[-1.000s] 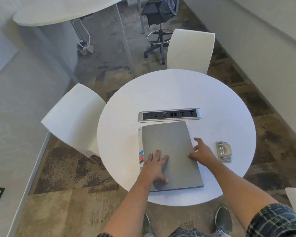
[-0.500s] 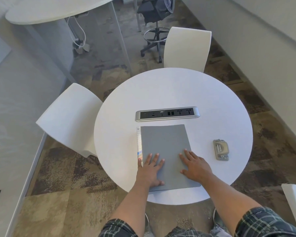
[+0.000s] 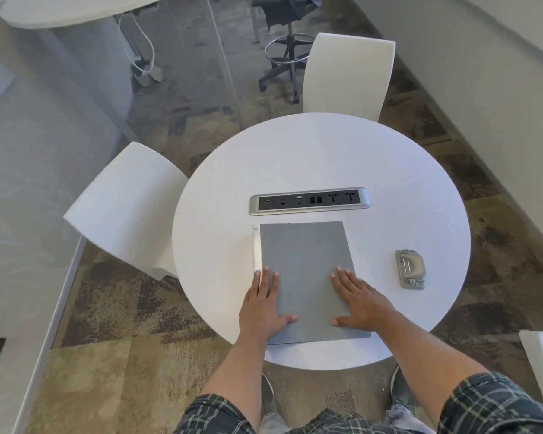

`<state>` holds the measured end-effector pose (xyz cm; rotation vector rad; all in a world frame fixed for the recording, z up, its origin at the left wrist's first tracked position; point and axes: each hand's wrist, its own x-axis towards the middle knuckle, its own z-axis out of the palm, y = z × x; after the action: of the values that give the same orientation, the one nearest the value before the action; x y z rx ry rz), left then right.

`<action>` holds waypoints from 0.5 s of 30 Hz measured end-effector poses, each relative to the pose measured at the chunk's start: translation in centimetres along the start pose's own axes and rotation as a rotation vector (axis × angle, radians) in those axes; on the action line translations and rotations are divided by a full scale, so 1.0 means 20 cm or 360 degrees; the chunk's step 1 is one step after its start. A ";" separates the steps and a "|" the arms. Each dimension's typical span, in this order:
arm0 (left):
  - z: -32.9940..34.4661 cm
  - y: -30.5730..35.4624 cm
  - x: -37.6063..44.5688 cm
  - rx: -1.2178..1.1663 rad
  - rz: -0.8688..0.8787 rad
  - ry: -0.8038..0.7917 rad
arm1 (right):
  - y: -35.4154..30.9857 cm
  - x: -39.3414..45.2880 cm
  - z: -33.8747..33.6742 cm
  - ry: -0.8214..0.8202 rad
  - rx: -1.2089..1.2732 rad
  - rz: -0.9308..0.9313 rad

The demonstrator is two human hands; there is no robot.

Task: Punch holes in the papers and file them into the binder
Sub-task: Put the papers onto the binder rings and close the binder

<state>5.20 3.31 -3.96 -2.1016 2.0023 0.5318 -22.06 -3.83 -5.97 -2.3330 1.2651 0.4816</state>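
Note:
A closed grey binder (image 3: 304, 261) lies flat on the round white table (image 3: 295, 151), near its front edge. A white lined spine strip (image 3: 256, 245) shows along the binder's left side. My left hand (image 3: 262, 305) rests flat on the binder's lower left edge, fingers apart. My right hand (image 3: 359, 303) lies flat on its lower right part, fingers spread. A small beige hole punch (image 3: 410, 269) sits on the table to the right of the binder, apart from both hands. No loose papers are visible.
A silver power and socket strip (image 3: 309, 201) is set into the table just beyond the binder. White chairs stand at the left (image 3: 129, 208) and far side (image 3: 348, 73). A black office stool (image 3: 287, 48) stands farther back on the carpet.
My right hand has slid from the binder's right edge onto its cover and lies flat. My left hand has shifted slightly left toward the spine. The binder now lies straighter.

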 end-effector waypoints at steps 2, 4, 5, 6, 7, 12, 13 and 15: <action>0.01 0.01 0.00 0.0028 -0.0008 0.0010 | 0.01 0.00 0.00 -0.0028 0.0013 -0.0010; 0.02 0.03 0.01 0.0070 -0.0023 0.0024 | 0.02 0.01 0.01 -0.0045 0.0032 -0.0009; 0.02 0.03 0.01 0.0090 -0.0027 0.0029 | 0.02 0.02 0.01 -0.0050 0.0042 -0.0010; 0.02 0.04 0.02 0.0103 -0.0029 0.0029 | 0.02 0.02 0.01 -0.0054 0.0047 -0.0009; 0.02 0.04 0.02 0.0105 -0.0026 0.0025 | 0.02 0.02 0.00 -0.0051 0.0053 -0.0005; -0.02 0.05 0.03 0.0037 -0.0020 -0.0026 | 0.01 -0.01 -0.01 0.0008 0.0133 0.0083; -0.03 0.06 0.03 0.0016 -0.0021 -0.0044 | 0.01 -0.01 -0.01 0.0018 0.0140 0.0099; -0.05 0.06 0.04 -0.0073 -0.0031 -0.0093 | 0.00 -0.03 -0.02 0.0016 0.0140 0.0123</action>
<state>4.11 2.03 -3.20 -2.1039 1.9538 0.6340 -22.27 -3.52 -5.37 -2.2231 1.3577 0.4305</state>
